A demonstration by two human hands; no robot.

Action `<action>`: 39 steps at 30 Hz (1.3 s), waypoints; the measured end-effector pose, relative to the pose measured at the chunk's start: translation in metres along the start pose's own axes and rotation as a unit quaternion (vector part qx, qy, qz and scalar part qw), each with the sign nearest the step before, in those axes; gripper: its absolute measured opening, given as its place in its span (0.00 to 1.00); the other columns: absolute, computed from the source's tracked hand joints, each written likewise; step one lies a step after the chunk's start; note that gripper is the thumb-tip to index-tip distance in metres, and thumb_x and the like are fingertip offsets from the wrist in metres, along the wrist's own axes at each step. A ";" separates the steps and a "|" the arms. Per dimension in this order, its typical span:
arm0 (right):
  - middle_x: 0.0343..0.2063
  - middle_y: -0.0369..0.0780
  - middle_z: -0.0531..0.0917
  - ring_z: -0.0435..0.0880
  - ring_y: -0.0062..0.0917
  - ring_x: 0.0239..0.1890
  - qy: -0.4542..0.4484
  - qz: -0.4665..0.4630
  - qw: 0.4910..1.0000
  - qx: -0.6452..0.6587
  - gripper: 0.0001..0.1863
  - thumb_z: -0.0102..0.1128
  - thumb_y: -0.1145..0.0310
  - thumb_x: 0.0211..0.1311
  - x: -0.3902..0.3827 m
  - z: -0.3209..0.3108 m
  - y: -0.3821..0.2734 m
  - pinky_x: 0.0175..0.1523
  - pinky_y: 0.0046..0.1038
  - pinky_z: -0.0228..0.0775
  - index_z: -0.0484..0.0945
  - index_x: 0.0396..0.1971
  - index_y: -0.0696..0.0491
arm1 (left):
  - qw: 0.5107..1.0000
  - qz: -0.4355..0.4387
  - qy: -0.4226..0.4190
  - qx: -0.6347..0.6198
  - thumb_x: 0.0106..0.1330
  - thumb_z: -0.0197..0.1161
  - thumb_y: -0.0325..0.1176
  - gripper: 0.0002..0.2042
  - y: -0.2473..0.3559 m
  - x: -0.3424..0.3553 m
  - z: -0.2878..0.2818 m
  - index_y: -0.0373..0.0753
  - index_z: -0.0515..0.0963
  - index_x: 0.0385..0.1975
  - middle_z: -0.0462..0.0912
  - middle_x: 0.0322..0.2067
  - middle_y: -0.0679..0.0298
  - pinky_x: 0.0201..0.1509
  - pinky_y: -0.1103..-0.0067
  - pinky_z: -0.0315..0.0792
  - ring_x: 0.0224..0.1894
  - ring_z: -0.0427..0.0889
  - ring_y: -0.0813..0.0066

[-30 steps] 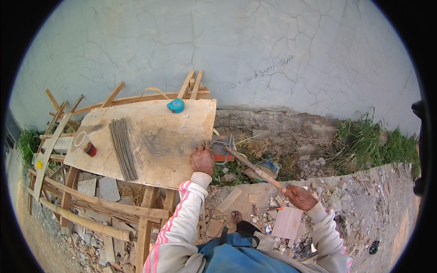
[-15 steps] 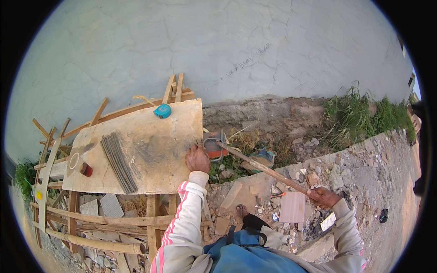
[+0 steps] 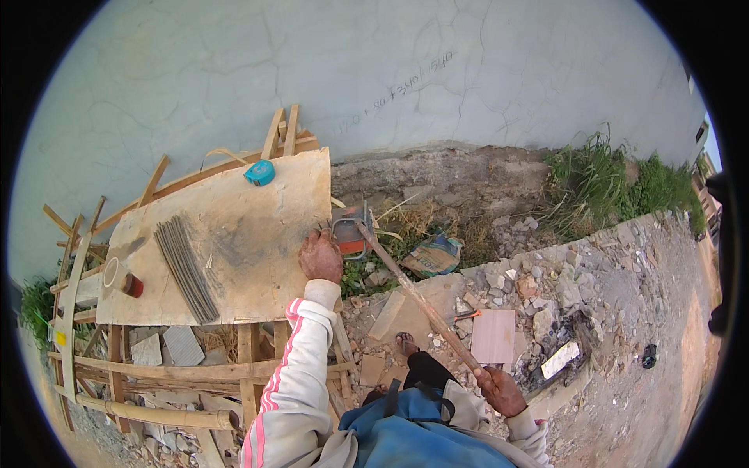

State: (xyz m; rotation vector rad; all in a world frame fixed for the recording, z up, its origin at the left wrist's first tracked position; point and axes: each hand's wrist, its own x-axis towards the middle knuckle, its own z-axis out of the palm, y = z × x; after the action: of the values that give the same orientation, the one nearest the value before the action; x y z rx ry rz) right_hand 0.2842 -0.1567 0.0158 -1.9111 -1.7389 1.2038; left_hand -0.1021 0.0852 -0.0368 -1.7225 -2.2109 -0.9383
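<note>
With my right hand (image 3: 501, 391) I grip the lower end of a long brown pole (image 3: 421, 300). Its far end meets a small metal device (image 3: 351, 230) with a grey upright plate and an orange-red lower part, at the board's right edge. My left hand (image 3: 321, 256) rests on that edge beside the device, fingers curled closed; what they hold, if anything, is too small to make out. On the worn wooden board (image 3: 257, 285) lies a bundle of thin grey metal rods (image 3: 186, 269), left of my left hand.
A teal tape measure (image 3: 260, 172) lies at the board's back edge. Toward its left are a dark red cup (image 3: 132, 285) and a pale ring (image 3: 114, 273). Rough timber framing (image 3: 179, 370) stands below, a cracked wall (image 3: 374, 70) behind. Rubble and a pinkish tile (image 3: 493, 336) cover the ground at right.
My right hand has swung the pole's near end inward and down, toward my body. My left hand stays by the device at the board's edge. The whole view has shifted slightly.
</note>
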 end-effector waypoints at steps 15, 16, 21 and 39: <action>0.13 0.25 0.61 0.55 0.11 0.11 -0.180 0.176 0.946 0.204 0.27 0.50 0.37 0.70 0.009 -0.043 -0.032 0.15 0.20 0.45 0.67 0.24 0.46 | 1.000 0.007 0.026 0.012 0.60 0.62 0.33 0.08 -0.008 -0.004 0.007 0.40 0.82 0.37 0.81 0.40 0.54 0.47 0.62 0.78 0.43 0.82 0.52; 0.13 0.25 0.62 0.57 0.10 0.12 -0.139 0.134 0.957 0.214 0.28 0.48 0.36 0.71 0.003 -0.025 -0.028 0.15 0.19 0.47 0.68 0.23 0.46 | 0.999 -0.003 0.024 -0.031 0.61 0.61 0.34 0.10 -0.011 -0.002 0.007 0.39 0.83 0.40 0.82 0.40 0.52 0.49 0.60 0.77 0.43 0.82 0.50; 0.15 0.28 0.62 0.63 0.14 0.17 -0.134 0.002 0.983 0.128 0.33 0.40 0.36 0.74 0.006 -0.021 -0.003 0.22 0.23 0.56 0.75 0.30 0.54 | 0.995 -0.052 -0.026 -0.086 0.66 0.58 0.32 0.12 0.001 0.004 -0.003 0.34 0.83 0.44 0.82 0.42 0.46 0.51 0.58 0.75 0.45 0.81 0.46; 0.15 0.32 0.67 0.64 0.16 0.21 -0.002 -0.137 0.991 0.011 0.21 0.71 0.56 0.61 0.095 -0.087 0.012 0.25 0.28 0.57 0.78 0.23 0.59 | 0.904 -0.195 -0.131 -0.358 0.66 0.61 0.33 0.09 0.000 0.015 -0.006 0.34 0.81 0.38 0.82 0.24 0.59 0.34 0.69 0.75 0.29 0.82 0.64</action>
State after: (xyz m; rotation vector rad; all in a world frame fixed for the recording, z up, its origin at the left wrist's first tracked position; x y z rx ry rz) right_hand 0.3484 -0.0449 0.0237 -1.5930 -1.9054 1.1201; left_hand -0.1084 0.0938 -0.0249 -1.7598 -2.6536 -1.9152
